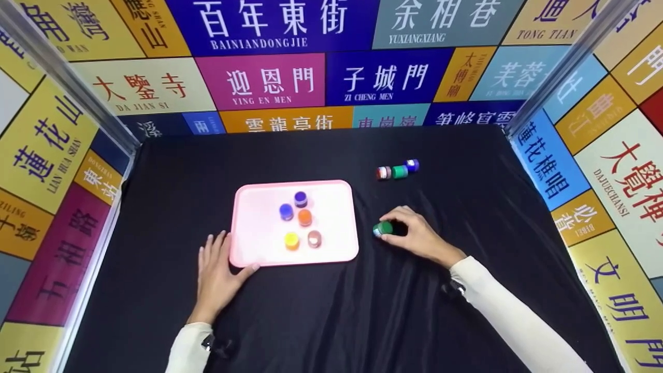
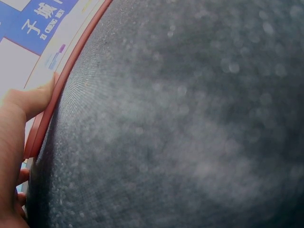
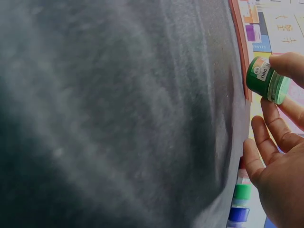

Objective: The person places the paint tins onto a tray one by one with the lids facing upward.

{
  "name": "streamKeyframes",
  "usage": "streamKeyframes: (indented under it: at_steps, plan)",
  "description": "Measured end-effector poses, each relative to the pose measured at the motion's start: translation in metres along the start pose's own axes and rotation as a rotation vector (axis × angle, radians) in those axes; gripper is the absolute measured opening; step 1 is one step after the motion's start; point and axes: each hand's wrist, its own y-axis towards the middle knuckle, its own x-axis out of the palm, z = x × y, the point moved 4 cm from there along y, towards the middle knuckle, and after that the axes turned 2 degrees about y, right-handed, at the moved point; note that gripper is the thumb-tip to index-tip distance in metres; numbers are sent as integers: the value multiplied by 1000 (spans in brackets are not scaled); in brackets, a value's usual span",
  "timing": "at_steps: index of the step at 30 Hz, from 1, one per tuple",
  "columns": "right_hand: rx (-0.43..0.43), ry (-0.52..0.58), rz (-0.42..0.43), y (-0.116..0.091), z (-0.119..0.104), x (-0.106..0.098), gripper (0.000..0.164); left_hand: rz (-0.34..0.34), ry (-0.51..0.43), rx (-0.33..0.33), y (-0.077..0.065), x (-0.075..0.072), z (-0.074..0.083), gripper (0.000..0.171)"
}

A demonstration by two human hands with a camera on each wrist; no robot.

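My right hand [image 1: 417, 235] pinches a small green paint jar [image 1: 384, 228] between thumb and fingers, just right of the tray. In the right wrist view the green jar [image 3: 267, 80] is tilted, its "deli" label showing, and the other fingers are spread below it. A pink-rimmed white tray [image 1: 259, 199] lies left of centre, bearing several jars: a dark purple one [image 1: 301, 199], a blue one [image 1: 286, 211], an orange one [image 1: 305, 217], a yellow one [image 1: 292, 241] and a brown one [image 1: 314, 239]. My left hand [image 1: 220, 274] rests at the tray's near left corner, thumb on the rim.
Beyond the right hand, a dark red jar [image 1: 383, 173], another green jar [image 1: 400, 172] and a deep blue jar [image 1: 412, 165] lie in a row. Black cloth [image 1: 305, 316] with creases covers the table. Panels with printed lettering [image 1: 259, 80] enclose the back and sides.
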Motion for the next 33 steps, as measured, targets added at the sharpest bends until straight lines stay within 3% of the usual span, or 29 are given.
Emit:
streamKeyframes:
  at_steps: [18, 33]
  plan:
    - [-24, -10, -64, 29, -12, 23, 40, 15, -11, 12, 0, 1, -2, 107]
    - [-145, -47, -83, 54, -25, 51, 35, -7, -5, -7, 0, 0, -1, 107]
